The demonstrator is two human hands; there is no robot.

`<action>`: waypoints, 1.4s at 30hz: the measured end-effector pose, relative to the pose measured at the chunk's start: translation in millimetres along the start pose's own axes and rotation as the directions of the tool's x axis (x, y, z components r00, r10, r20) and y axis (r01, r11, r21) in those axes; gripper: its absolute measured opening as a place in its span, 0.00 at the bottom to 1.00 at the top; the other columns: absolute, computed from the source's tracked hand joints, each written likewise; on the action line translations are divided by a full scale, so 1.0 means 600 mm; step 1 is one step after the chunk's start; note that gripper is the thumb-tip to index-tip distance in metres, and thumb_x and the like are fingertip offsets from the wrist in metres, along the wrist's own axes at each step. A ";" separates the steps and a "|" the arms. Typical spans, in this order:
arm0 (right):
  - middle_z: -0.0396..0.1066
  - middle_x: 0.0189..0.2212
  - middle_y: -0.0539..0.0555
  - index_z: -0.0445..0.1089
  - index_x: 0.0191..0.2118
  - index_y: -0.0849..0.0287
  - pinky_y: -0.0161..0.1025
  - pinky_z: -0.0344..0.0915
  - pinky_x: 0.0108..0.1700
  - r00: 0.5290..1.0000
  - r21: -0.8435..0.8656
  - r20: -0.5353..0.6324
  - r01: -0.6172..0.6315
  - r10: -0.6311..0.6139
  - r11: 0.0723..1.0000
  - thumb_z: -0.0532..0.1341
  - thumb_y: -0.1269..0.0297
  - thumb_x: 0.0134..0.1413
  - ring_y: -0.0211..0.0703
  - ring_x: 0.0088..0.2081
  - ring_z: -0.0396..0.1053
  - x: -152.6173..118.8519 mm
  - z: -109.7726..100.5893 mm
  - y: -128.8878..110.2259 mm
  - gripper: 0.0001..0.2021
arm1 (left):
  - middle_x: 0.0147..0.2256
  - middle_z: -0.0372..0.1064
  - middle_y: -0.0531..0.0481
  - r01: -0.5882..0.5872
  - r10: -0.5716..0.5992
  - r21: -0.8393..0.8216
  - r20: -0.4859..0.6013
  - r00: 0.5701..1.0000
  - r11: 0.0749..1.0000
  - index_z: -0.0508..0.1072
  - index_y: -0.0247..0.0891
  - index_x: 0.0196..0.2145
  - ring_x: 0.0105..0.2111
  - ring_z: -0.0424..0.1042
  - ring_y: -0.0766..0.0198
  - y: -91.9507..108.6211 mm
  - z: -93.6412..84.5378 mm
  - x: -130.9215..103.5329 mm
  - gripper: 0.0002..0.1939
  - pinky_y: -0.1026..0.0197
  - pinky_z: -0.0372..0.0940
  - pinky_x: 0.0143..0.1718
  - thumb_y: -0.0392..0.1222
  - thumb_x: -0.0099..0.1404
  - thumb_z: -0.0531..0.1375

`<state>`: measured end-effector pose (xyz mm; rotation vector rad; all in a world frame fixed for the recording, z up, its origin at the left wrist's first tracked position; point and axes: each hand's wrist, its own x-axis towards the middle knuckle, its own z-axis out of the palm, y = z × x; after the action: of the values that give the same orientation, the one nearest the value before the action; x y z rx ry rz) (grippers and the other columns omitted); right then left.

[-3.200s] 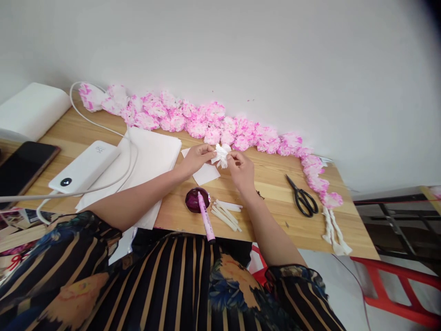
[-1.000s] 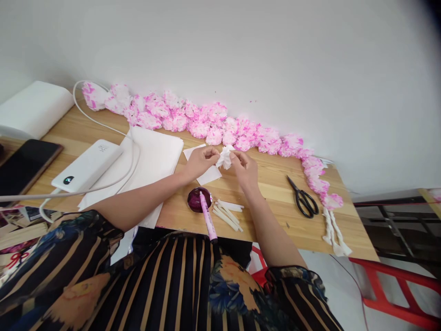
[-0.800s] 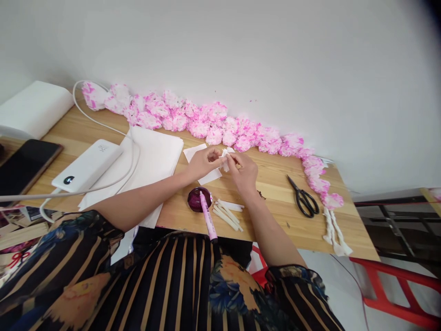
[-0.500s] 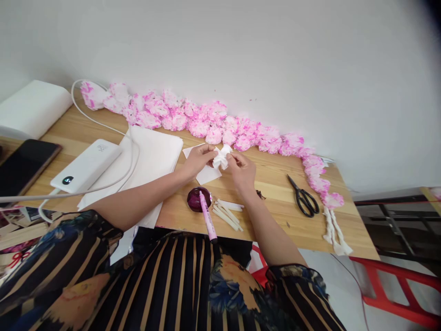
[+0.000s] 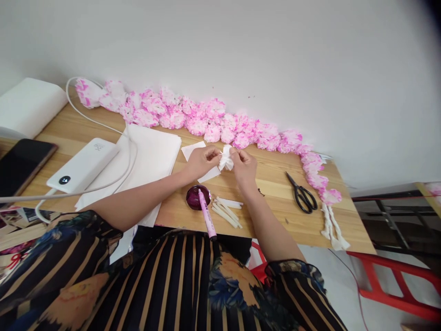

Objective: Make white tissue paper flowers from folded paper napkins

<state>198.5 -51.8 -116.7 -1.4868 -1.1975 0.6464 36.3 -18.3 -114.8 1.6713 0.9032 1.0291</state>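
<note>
Over the middle of the table, a white ruffled paper flower (image 5: pixel 226 158) is held between my two hands. My left hand (image 5: pixel 203 161) pinches at its left side, fingers closed. With thumb and fingers, my right hand (image 5: pixel 245 168) grips its right side. White paper pieces (image 5: pixel 193 148) lie under and beside my left hand. Nearer to me, a pink marker (image 5: pixel 206 215) rests slantwise on a dark purple bowl (image 5: pixel 193 198), its black end past the table edge. Several thin white paper rolls (image 5: pixel 227 211) lie to the right of the bowl.
A garland of pink and white paper flowers (image 5: pixel 196 117) runs along the wall. Black scissors (image 5: pixel 303 195) lie at right. To the left are a stack of white paper (image 5: pixel 151 147), a power bank (image 5: pixel 82 163) with a cable, a phone (image 5: pixel 24 163) and a white box (image 5: pixel 31 105).
My left hand has shifted slightly right and its fingers have moved on the white flower's edge. The whole view has moved a little.
</note>
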 end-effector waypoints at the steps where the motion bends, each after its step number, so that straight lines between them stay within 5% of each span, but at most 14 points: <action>1: 0.62 0.19 0.46 0.65 0.22 0.56 0.36 0.57 0.29 0.999 0.071 0.004 -0.049 0.049 0.996 0.63 0.43 0.54 0.37 0.25 0.58 0.002 0.001 0.004 0.22 | 0.26 0.71 0.53 0.002 -0.002 -0.010 -0.005 1.000 1.000 0.73 0.36 0.29 0.28 0.66 0.68 0.000 0.000 0.000 0.09 0.64 0.59 0.31 0.44 0.62 0.60; 6: 0.70 0.24 0.49 0.70 0.26 0.56 0.36 0.63 0.32 0.979 0.165 0.144 -0.165 0.142 0.972 0.63 0.36 0.52 0.39 0.28 0.65 0.010 -0.003 0.010 0.25 | 0.25 0.70 0.54 0.096 -0.107 -0.197 -0.046 0.993 0.976 0.70 0.36 0.29 0.26 0.68 0.70 -0.011 -0.003 0.009 0.09 0.66 0.63 0.31 0.43 0.61 0.63; 9: 0.73 0.26 0.51 0.71 0.25 0.56 0.37 0.64 0.34 0.983 0.091 0.174 -0.073 0.056 0.993 0.57 0.35 0.58 0.40 0.30 0.68 0.008 -0.008 0.003 0.28 | 0.25 0.70 0.53 0.131 -0.154 -0.278 -0.062 0.986 0.952 0.70 0.36 0.29 0.25 0.69 0.70 -0.014 -0.005 0.014 0.09 0.66 0.65 0.30 0.43 0.62 0.64; 13: 0.76 0.28 0.50 0.77 0.32 0.57 0.38 0.64 0.37 0.982 -0.043 0.174 0.078 -0.069 0.996 0.64 0.47 0.56 0.40 0.31 0.70 0.001 -0.007 -0.005 0.16 | 0.25 0.69 0.54 0.153 -0.169 -0.312 -0.024 0.985 0.938 0.69 0.36 0.30 0.24 0.69 0.71 -0.012 -0.006 0.015 0.12 0.67 0.68 0.29 0.46 0.64 0.64; 17: 0.78 0.30 0.49 0.78 0.35 0.57 0.39 0.63 0.37 0.985 -0.117 0.114 0.144 -0.131 0.983 0.64 0.53 0.57 0.40 0.31 0.70 -0.005 -0.003 -0.005 0.12 | 0.25 0.69 0.54 0.166 -0.157 -0.203 0.061 0.986 0.965 0.68 0.36 0.31 0.23 0.71 0.69 -0.009 -0.008 0.012 0.19 0.67 0.66 0.25 0.55 0.65 0.65; 21: 0.76 0.28 0.49 0.77 0.33 0.57 0.39 0.62 0.36 0.981 -0.150 0.107 0.180 -0.165 0.972 0.63 0.53 0.59 0.39 0.30 0.68 -0.005 -0.002 -0.002 0.13 | 0.22 0.69 0.53 0.158 -0.151 -0.094 0.080 0.985 0.983 0.68 0.36 0.28 0.21 0.69 0.71 -0.008 -0.010 0.013 0.20 0.68 0.63 0.24 0.54 0.65 0.66; 26: 0.71 0.24 0.47 0.73 0.28 0.56 0.38 0.63 0.35 0.994 0.078 0.107 0.009 -0.017 0.997 0.65 0.45 0.55 0.38 0.28 0.64 0.008 -0.002 0.009 0.18 | 0.26 0.73 0.50 0.137 -0.119 -0.251 0.088 0.989 0.958 0.69 0.36 0.30 0.26 0.73 0.68 -0.008 -0.011 0.018 0.20 0.67 0.65 0.28 0.55 0.64 0.67; 29: 0.72 0.26 0.48 0.73 0.29 0.56 0.38 0.65 0.36 0.984 0.138 0.177 -0.033 0.008 0.990 0.66 0.41 0.53 0.38 0.30 0.66 0.012 -0.007 0.008 0.21 | 0.26 0.73 0.51 0.123 -0.109 -0.181 0.083 0.991 0.976 0.70 0.36 0.30 0.26 0.72 0.68 -0.010 -0.013 0.019 0.19 0.66 0.64 0.28 0.55 0.64 0.67; 36: 0.70 0.24 0.48 0.75 0.30 0.56 0.38 0.62 0.35 0.980 -0.139 0.095 0.187 -0.175 0.972 0.65 0.44 0.58 0.38 0.29 0.65 0.001 -0.013 -0.005 0.19 | 0.25 0.70 0.52 -0.030 0.014 0.176 0.090 0.996 0.984 0.71 0.36 0.27 0.28 0.69 0.66 -0.005 -0.011 0.003 0.17 0.64 0.58 0.30 0.51 0.68 0.60; 42: 0.69 0.24 0.48 0.73 0.27 0.56 0.38 0.65 0.33 0.998 0.113 0.065 -0.011 0.004 0.994 0.64 0.35 0.53 0.38 0.28 0.66 0.009 -0.005 0.007 0.26 | 0.25 0.72 0.52 0.009 -0.014 0.047 0.101 0.995 0.999 0.72 0.36 0.27 0.27 0.68 0.68 -0.002 -0.009 0.003 0.16 0.64 0.61 0.31 0.50 0.66 0.63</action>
<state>204.6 -47.6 -118.7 -1.3853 -1.1856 0.7598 32.0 -14.4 -114.4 1.7390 0.8753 0.9131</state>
